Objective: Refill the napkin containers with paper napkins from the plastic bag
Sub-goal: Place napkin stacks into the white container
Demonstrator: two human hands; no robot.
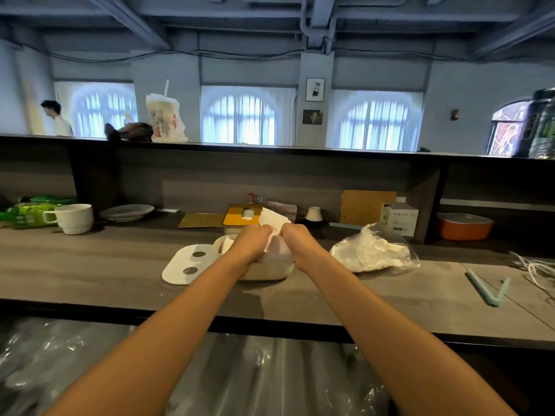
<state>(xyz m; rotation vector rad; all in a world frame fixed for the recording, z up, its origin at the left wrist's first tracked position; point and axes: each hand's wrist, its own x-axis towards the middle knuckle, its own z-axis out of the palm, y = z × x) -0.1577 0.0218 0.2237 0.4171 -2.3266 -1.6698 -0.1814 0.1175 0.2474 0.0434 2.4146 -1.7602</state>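
While both hands meet over the container (267, 270), they hold a wad of napkins (274, 220) between them: the left hand (253, 240) grips the near-left side, the right hand (295, 238) the right side, fingers of each curled round the paper. The white sheets stick up and away from the knuckles, and more of the stack seems to run down between the wrists toward the container's mouth, though the hands hide exactly how deep it sits. Held from two sides like this, the stack stays squared and can be steered straight down, which I judge to be the point of the grip.

Just left of the container, touching or nearly touching its rim, lies the lid (184, 265), flat on the table (90, 265), its two round holes facing up. It is set aside there so the mouth stays free, yet close enough to go back on afterwards. A few napkins already show inside the container's left end.

To the right, near but apart from the container, the bag (374, 250) lies slumped and crumpled on the table with white napkins still inside, its opening hard to make out. Keeping it within the right hand's reach suits repeated trips. My reading is that the filling is under way, not finished: the lid is off and the bag is far from spent.
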